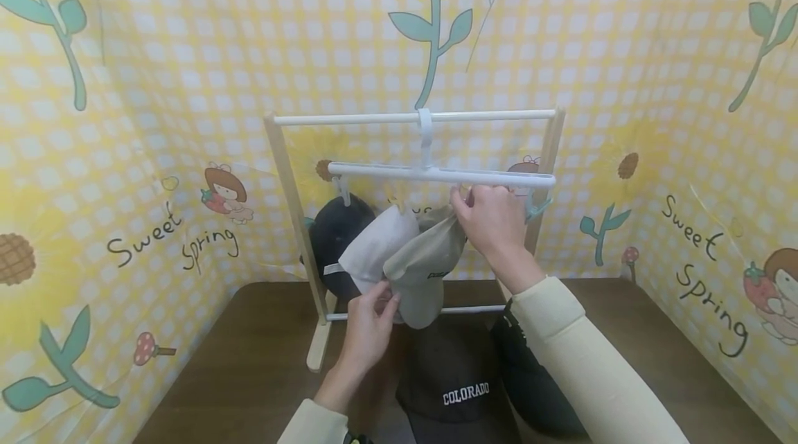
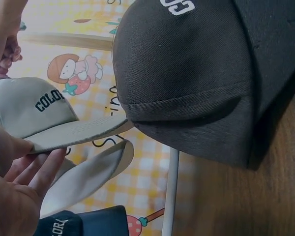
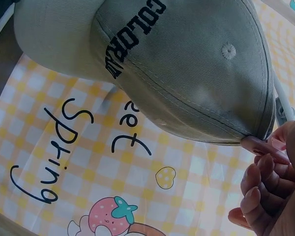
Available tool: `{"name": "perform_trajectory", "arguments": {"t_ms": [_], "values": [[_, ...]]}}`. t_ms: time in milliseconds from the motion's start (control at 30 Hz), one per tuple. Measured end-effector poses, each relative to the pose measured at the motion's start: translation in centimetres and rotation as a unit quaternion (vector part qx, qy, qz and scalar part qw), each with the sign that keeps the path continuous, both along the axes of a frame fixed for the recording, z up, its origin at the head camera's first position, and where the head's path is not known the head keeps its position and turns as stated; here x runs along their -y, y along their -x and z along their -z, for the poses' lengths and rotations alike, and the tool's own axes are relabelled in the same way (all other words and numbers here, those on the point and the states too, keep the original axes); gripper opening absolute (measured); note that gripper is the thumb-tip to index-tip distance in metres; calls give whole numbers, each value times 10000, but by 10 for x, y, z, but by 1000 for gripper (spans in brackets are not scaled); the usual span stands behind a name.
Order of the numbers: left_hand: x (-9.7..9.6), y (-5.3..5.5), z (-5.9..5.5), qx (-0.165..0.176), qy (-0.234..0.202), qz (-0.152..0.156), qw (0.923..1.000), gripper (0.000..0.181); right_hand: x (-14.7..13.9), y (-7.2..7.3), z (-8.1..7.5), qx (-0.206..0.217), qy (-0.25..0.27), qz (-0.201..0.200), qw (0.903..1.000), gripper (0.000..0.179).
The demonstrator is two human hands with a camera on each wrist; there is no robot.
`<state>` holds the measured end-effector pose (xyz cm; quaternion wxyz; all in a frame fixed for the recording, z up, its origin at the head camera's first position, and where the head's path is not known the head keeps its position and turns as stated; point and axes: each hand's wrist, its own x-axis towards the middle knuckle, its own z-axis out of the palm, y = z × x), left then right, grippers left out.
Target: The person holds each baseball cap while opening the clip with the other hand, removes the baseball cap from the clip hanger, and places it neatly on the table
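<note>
Two pinching hands (image 1: 369, 323) (image 1: 499, 224), beige cap (image 1: 419, 264) between them

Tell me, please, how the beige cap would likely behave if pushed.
The beige cap is probably light, being mostly cloth. Its brim seems stiff, showing a smooth curve in the left hand; its crown may fold, as it tapers toward the right hand.

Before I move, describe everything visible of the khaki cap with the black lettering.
The khaki cap looks like woven cloth, with seams, a stitched eyelet and black lettering beginning "COLOR". It is tilted below the white hanger bar, its curved brim pointing down, partly covering the white cap in the head view. The left hand pinches the brim; the right hand pinches the crown's edge away from it. Whether a clip grips it, I cannot tell.
</note>
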<state>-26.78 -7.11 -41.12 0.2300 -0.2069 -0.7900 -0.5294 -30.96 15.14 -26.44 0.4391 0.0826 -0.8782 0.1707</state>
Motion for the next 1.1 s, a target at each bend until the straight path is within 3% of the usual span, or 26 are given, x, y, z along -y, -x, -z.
{"name": "perform_trajectory", "arguments": {"t_ms": [267, 1100], "values": [[-2, 1, 1, -2, -239, 32, 9997, 11, -1, 1, 1, -3, -141, -115, 9998, 59], [-7, 6, 3, -64, -257, -103, 9996, 9, 0, 5, 2, -165, -322, -413, 9985, 54]]}}
